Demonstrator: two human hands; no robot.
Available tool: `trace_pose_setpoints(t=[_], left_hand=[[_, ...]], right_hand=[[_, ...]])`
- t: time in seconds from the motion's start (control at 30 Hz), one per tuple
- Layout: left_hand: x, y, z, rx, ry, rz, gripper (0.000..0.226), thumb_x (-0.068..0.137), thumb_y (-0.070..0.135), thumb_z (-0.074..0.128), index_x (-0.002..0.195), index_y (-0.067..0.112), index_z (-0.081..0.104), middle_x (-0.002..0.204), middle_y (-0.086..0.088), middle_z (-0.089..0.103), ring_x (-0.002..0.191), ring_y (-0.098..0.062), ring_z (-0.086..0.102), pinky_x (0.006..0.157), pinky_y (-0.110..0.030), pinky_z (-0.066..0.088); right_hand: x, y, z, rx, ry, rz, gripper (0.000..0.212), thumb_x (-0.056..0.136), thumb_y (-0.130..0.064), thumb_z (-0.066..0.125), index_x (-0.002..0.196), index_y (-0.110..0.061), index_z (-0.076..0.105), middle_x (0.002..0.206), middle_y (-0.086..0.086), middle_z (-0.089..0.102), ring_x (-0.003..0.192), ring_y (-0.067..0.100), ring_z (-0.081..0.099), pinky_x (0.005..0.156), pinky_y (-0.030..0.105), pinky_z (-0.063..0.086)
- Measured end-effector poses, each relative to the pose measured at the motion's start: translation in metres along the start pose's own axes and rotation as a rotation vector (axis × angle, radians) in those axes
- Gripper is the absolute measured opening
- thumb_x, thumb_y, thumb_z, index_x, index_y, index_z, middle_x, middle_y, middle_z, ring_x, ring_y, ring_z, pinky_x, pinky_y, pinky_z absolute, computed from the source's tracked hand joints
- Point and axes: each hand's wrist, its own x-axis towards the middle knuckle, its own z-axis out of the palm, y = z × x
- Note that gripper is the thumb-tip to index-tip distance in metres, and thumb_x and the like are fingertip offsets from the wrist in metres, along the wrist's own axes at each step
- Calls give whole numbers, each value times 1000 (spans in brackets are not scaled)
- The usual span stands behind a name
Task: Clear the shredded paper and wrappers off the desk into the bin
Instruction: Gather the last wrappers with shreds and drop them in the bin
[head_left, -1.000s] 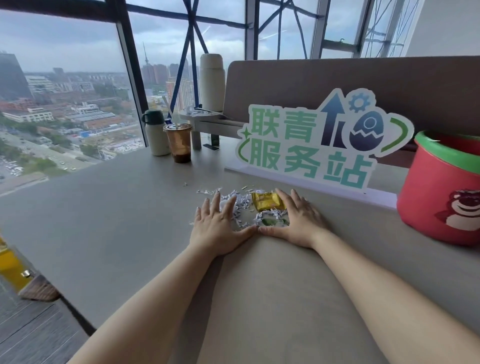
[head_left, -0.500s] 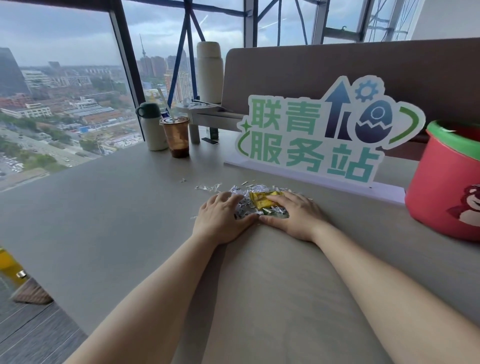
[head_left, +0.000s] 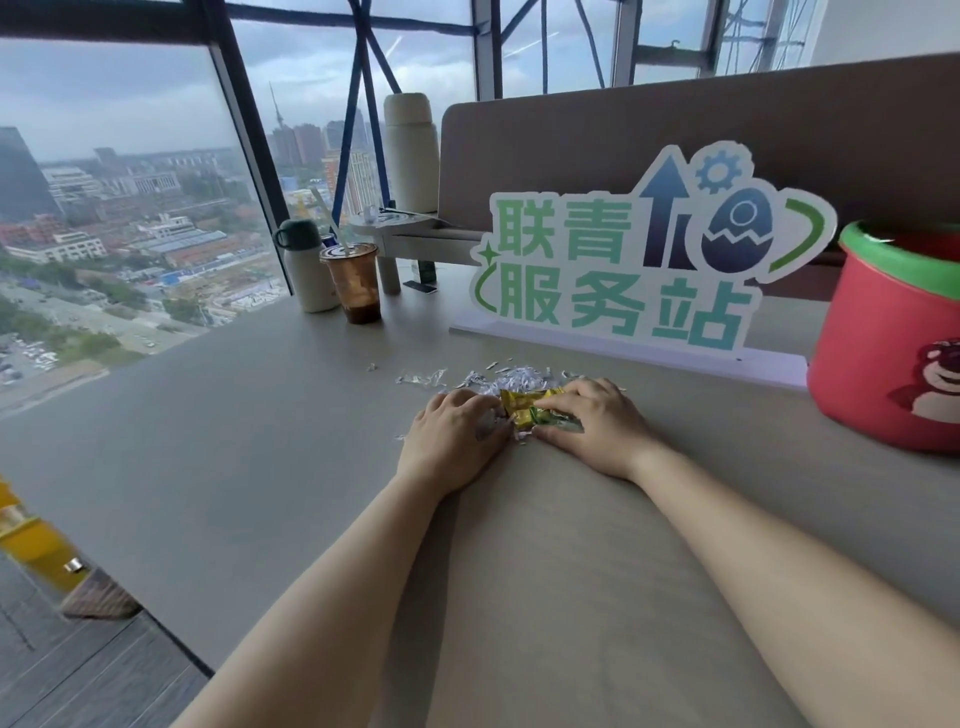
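There is one small heap of shredded paper (head_left: 511, 376) on the tabletop (head_left: 260, 441), with a few loose bits just behind it. One yellow wrapper (head_left: 524, 413) lies on the heap, and a bit of one green wrapper (head_left: 561, 426) peeks out beside it. One red bin (head_left: 883, 364) stands on the tabletop off to the right, apart from the heap. Far back are one white flask (head_left: 306, 270), one tall cream flask (head_left: 410, 150), one cup (head_left: 353, 283) with a straw, and one big sign (head_left: 639, 260). The left hand (head_left: 454, 441) has its grip curled round the shredded paper. The right hand (head_left: 597, 431) has its grip curled over the yellow wrapper. A second ago both hands lay flat with fingers spread wide; now the fingers are bent in and the heap is squeezed smaller between them
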Motion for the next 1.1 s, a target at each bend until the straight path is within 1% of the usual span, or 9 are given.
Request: trace_pose_setpoints(t=[0.07,0.13,0.2,0.27,0.43,0.73,0.87,0.97,1.1], left_hand=[[0,-1,1,-9,15,9,37,86,53,52,119,37,57,129,4,54,124,-23,43,103,-34,36],[0,-2,1,-26,30,19,36,85,51,55,118,36,59,126,4,56,121,-23,45,101,-33,38],[-1,-2,2,-55,41,20,35,85,49,57,116,34,60,123,3,57,119,-23,46,99,-32,39],[-1,-3,3,-73,53,23,34,84,49,58,114,33,62,121,2,58,118,-23,47,97,-32,41],[-1,-3,4,-108,78,30,31,83,48,60,109,31,65,115,2,60,114,-22,49,93,-32,44],[-2,-1,3,-143,110,38,24,83,41,63,101,26,68,109,-1,64,109,-26,51,90,-32,47],[-1,-2,1,-178,109,17,23,83,38,65,100,23,69,108,-3,64,109,-26,51,90,-31,44],[-1,-3,1,-188,94,11,25,81,38,67,101,23,69,107,-3,63,109,-26,51,91,-29,43],[-2,-2,1,-202,69,30,28,78,39,70,101,22,70,105,-4,64,107,-26,52,91,-29,42]], right_hand=[[-1,0,1,19,17,-9,37,86,-45,57,121,-32,60,117,5,56,118,24,44,101,30,31],[-1,0,2,61,30,-10,33,86,-32,60,119,-28,62,112,8,56,114,26,48,99,31,34],[-2,0,1,91,18,2,37,83,-19,61,119,-26,62,111,8,54,114,25,48,100,30,36],[-2,-1,1,100,7,11,40,82,-14,60,120,-25,62,112,7,53,114,24,49,100,29,37],[-3,-2,1,123,20,8,38,83,-10,59,119,-22,63,111,10,54,110,26,53,97,31,41],[-5,-3,-2,121,36,-5,38,83,-5,58,119,-17,62,109,13,54,104,29,55,93,33,43],[-4,-3,-4,132,39,-7,38,82,-2,60,117,-15,64,107,14,56,101,30,56,91,32,43],[-4,-5,-8,120,35,-4,38,81,-1,60,117,-14,64,108,15,56,102,31,56,90,30,41],[-6,-8,-15,115,58,-6,41,80,3,58,117,-12,64,108,16,56,100,31,56,86,27,40]])
